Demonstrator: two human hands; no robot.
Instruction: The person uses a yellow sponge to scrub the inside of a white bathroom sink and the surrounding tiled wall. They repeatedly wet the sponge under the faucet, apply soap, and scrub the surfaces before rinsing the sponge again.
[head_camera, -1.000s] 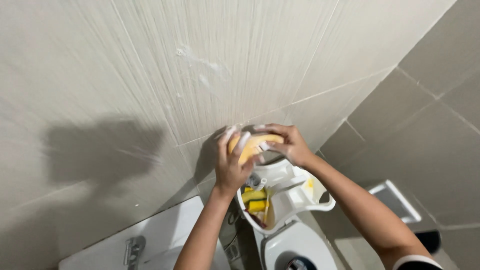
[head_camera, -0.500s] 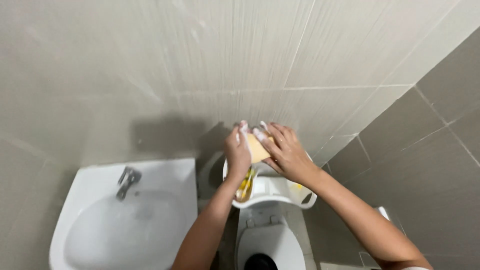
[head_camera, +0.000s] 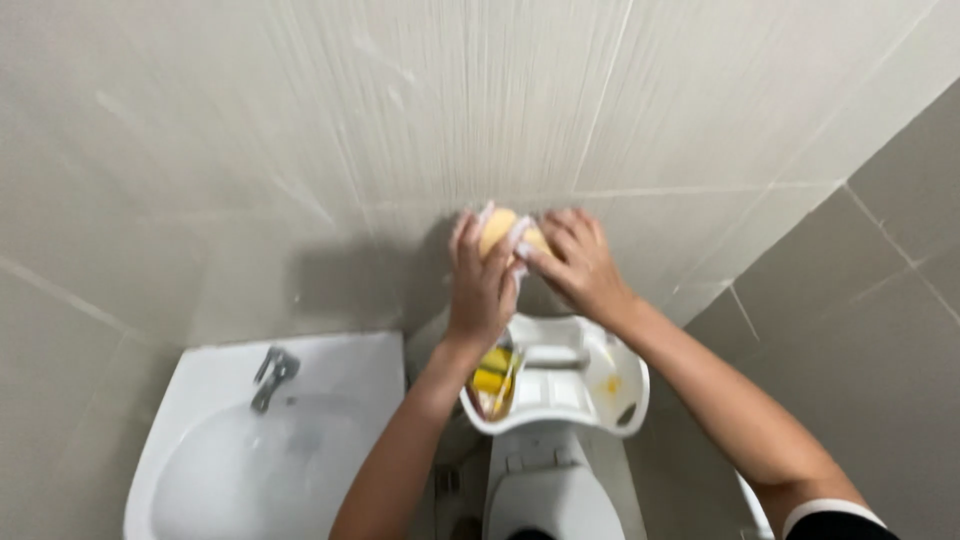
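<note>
Both hands at frame centre, pressing a yellow sponge (head_camera: 500, 232) to the tiled wall (head_camera: 300, 130). Left hand (head_camera: 482, 285) and right hand (head_camera: 578, 265) fingers curl around it, pinching its sides. Suds on sponge, wall mostly dry-looking; scrubbing looks early. White caddy (head_camera: 590, 385) just below, sink (head_camera: 250, 440) lower left.

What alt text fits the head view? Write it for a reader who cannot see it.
Both hands, left hand and right hand, press a soapy yellow sponge against a pale tiled wall. Below them sit a white caddy holding yellow items, a toilet, and a white sink with a metal tap.
</note>
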